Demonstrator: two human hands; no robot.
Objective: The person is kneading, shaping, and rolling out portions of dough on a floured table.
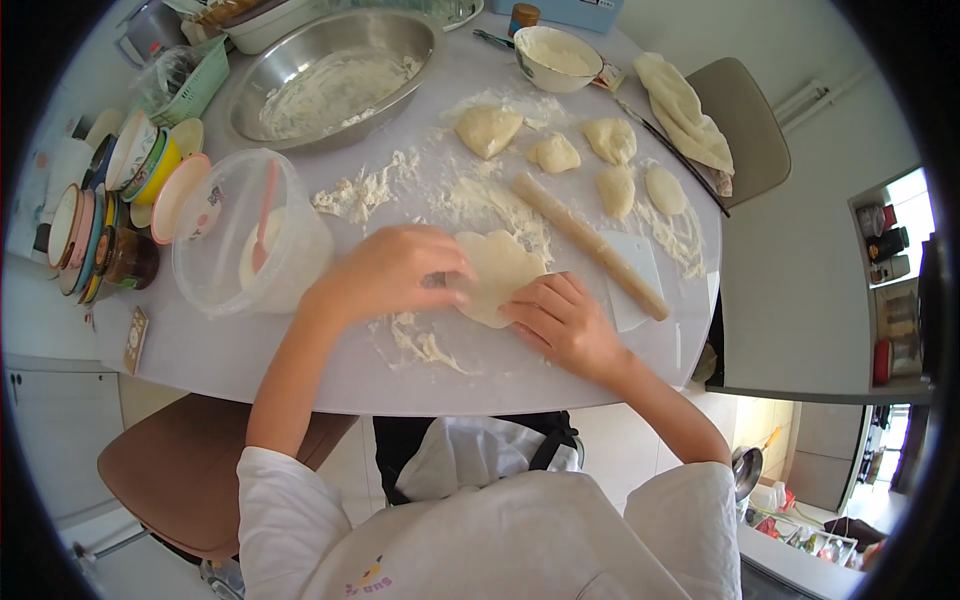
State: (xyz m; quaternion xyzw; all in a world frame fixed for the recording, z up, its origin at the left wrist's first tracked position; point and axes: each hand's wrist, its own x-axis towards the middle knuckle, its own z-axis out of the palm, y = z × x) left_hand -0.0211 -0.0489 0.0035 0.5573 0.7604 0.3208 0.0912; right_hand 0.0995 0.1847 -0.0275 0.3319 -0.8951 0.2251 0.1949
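Observation:
A flattened sheet of dough (499,274) with a wavy edge lies on the floured table in front of me. My left hand (397,270) is at its left edge, thumb and fingers apart, the fingertips blurred. The fingers of my right hand (562,319) are bent together and pinch the dough's lower right edge. Just right of the sheet, a wooden rolling pin (592,247) lies slantwise across a pale flat scraper (634,281). Beyond them sit several dough pieces, among them a larger lump (487,131) and a flattened oval (665,190).
A steel basin (337,82) with floury residue stands far left. Nearer is a clear plastic tub (247,232) holding a pink spoon (265,217). Stacked bowls (142,165) and a jar (129,257) line the left side. A flour bowl (557,60) and a cloth (686,112) are at far right.

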